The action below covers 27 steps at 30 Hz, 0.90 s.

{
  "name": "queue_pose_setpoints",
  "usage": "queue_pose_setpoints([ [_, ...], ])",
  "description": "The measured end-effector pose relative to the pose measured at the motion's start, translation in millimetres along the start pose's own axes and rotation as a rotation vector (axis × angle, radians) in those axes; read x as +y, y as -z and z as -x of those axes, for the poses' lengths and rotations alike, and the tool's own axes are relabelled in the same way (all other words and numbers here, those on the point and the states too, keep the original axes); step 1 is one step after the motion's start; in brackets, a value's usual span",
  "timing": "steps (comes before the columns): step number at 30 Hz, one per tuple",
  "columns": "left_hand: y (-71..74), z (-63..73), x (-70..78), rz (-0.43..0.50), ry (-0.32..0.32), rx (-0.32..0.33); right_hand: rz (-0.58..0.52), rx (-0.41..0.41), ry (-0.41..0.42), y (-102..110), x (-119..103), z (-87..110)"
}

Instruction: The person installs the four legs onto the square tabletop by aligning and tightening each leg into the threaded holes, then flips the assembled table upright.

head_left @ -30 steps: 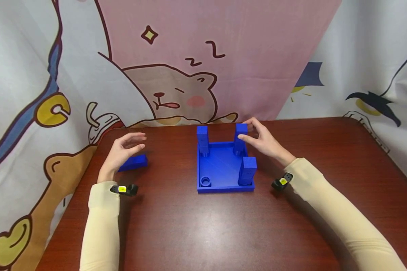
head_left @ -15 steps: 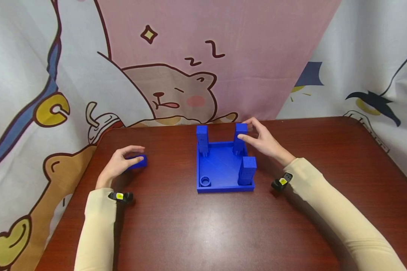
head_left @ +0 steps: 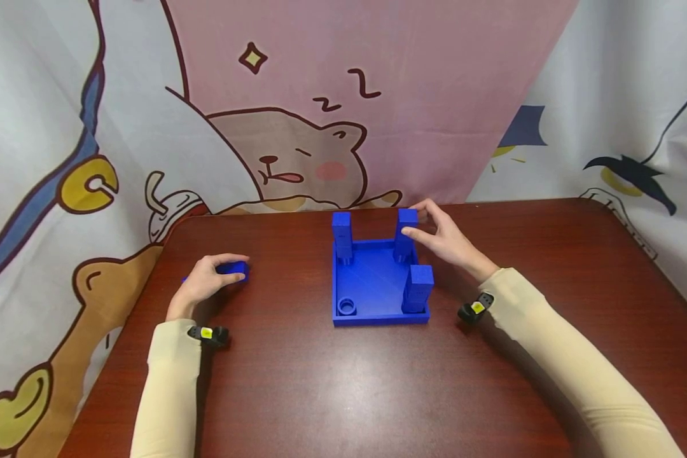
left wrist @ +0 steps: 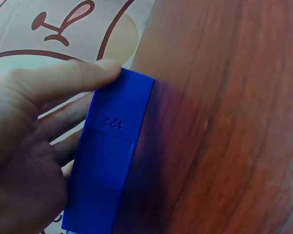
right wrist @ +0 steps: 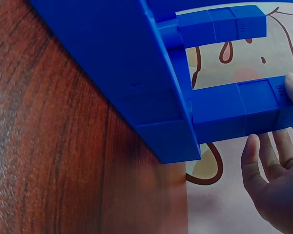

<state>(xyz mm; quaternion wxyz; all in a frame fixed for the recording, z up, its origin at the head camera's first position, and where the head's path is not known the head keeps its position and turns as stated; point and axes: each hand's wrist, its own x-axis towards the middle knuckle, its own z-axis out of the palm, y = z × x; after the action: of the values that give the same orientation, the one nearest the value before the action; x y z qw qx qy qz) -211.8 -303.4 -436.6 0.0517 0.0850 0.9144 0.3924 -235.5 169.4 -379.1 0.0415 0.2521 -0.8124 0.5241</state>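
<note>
On the left side of the table my left hand [head_left: 205, 281] grips a long blue block [left wrist: 107, 151], thumb along one side and fingers on the other. The number 122 shows on the block's face in the left wrist view. My right hand [head_left: 448, 240] pinches the upper part of the back right blue post [head_left: 406, 219], which stands upright in a shallow square blue tray [head_left: 372, 320]. Two more posts rise from it: a back left post [head_left: 342, 235] and a front right post [head_left: 418, 289]. A round socket [head_left: 346, 307] fills the front left corner.
Everything rests on a dark reddish wooden table [head_left: 298, 381]. A curtain with cartoon bears [head_left: 298, 152] hangs right behind its far edge. A small camera is strapped to each wrist, the left camera [head_left: 208, 334] close above the table.
My left hand has come down from above the blue block and now grips it on the table. The right hand, the posts and the tray have stayed in place.
</note>
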Motion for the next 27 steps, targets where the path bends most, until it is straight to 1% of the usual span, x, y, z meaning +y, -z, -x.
queue_pose_setpoints([
  [3,-1.3,-0.5,-0.1,0.023,0.002,0.028,0.001,-0.003,-0.001,0,0,0.2],
  [6,-1.1,-1.3,1.9,0.067,-0.032,0.057,0.000,-0.006,0.000,0,0,0.0],
  [10,1.3,-2.5,8.2,0.138,-0.097,0.101,0.001,-0.006,0.002,1,0,0.1],
  [13,3.6,-3.3,15.7,0.178,-0.115,0.114,0.008,-0.007,-0.001,1,0,0.4],
  [16,6.0,-2.7,29.0,0.212,-0.106,0.107,0.015,-0.005,-0.002,1,0,0.8],
  [18,8.0,0.3,42.8,0.212,-0.101,0.103,0.017,-0.003,-0.004,1,0,0.9],
  [23,10.7,9.3,74.9,0.221,-0.124,0.117,0.012,0.001,-0.001,0,0,1.0],
  [27,8.4,11.7,87.4,0.264,-0.122,0.132,0.003,-0.003,0.000,0,0,0.8],
])
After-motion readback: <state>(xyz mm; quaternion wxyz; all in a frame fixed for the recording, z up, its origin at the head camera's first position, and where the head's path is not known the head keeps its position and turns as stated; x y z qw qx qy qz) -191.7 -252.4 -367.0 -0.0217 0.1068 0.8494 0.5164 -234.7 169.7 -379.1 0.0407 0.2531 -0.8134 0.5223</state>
